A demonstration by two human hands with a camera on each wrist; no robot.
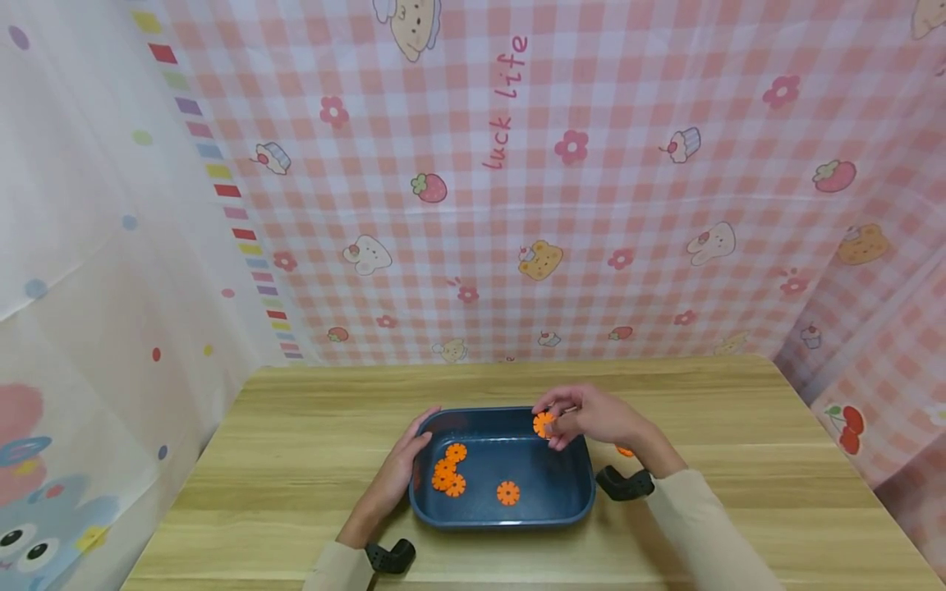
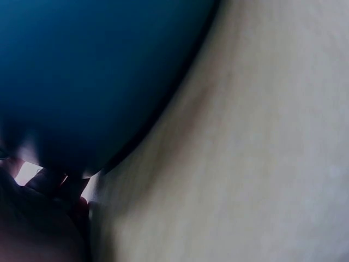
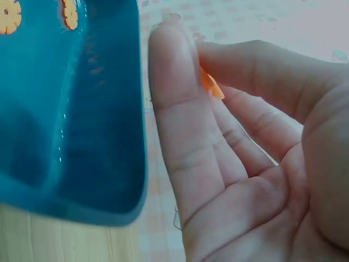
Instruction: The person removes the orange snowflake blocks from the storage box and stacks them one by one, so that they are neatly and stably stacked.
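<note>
A dark blue rectangular tray (image 1: 502, 523) sits on the table with several orange notched plastic discs (image 1: 507, 492) inside. Most of them cluster at its left side, and one lies apart nearer the middle front. My left hand (image 1: 399, 466) holds the tray's left rim, thumb at the edge; in the left wrist view the fingers are dark and partly hidden by the tray (image 2: 98, 71). Over the tray's back right corner, my right hand (image 1: 591, 416) pinches an orange notched disc (image 1: 544, 424) between thumb and index finger. Only a sliver of this disc (image 3: 212, 86) shows in the right wrist view.
Another orange piece (image 1: 625, 451) lies on the wooden table (image 1: 296, 460) right of the tray, partly hidden by the right wrist. Black wrist mounts (image 1: 625, 484) sit at both wrists. A pink checked cloth (image 1: 628, 304) hangs behind the table.
</note>
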